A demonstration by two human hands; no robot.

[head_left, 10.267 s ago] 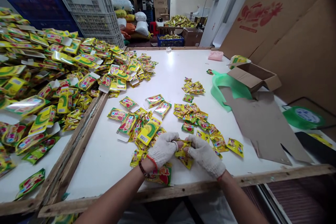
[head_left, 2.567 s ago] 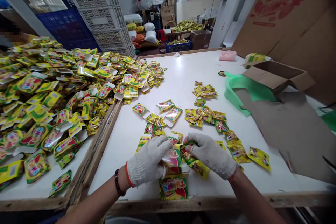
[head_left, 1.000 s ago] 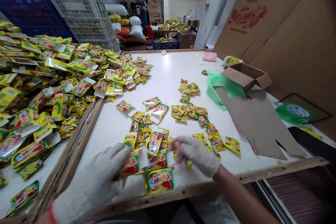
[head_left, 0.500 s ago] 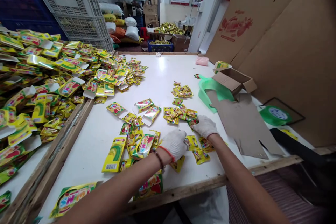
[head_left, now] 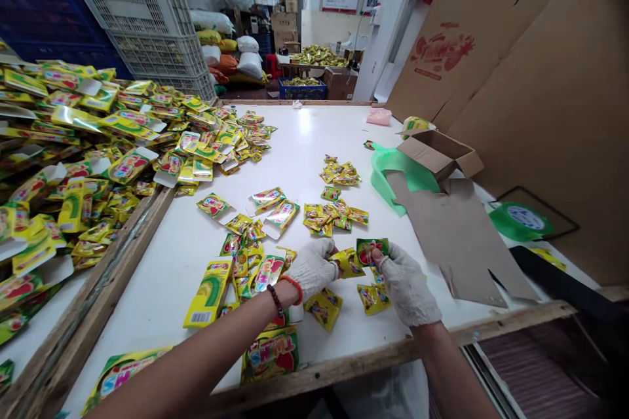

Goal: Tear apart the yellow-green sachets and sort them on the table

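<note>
Both my hands wear white knit gloves. My left hand [head_left: 312, 268] pinches a small yellow sachet [head_left: 348, 263]. My right hand [head_left: 403, 283] holds up a small green and red sachet [head_left: 372, 249] by its lower edge. Loose sachets lie on the white table [head_left: 314, 150] just under my hands, one yellow sachet [head_left: 325, 307] and another [head_left: 372, 297]. Flat yellow carton sleeves [head_left: 209, 283] lie to the left of my left hand, and one printed pack [head_left: 270, 353] rests at the near edge.
A big heap of yellow packs [head_left: 83, 150] covers the left table behind a wooden rim [head_left: 122, 242]. A small sachet pile [head_left: 334, 216] lies mid-table. An open cardboard box [head_left: 439, 152], green bag [head_left: 393, 167], flat cardboard [head_left: 459, 236] and green tape roll [head_left: 521, 221] sit right.
My hands have drawn back toward me from the sachets on the table. Each now holds a small sachet lifted off the surface. The left hand had earlier put a carton sleeve down at left.
</note>
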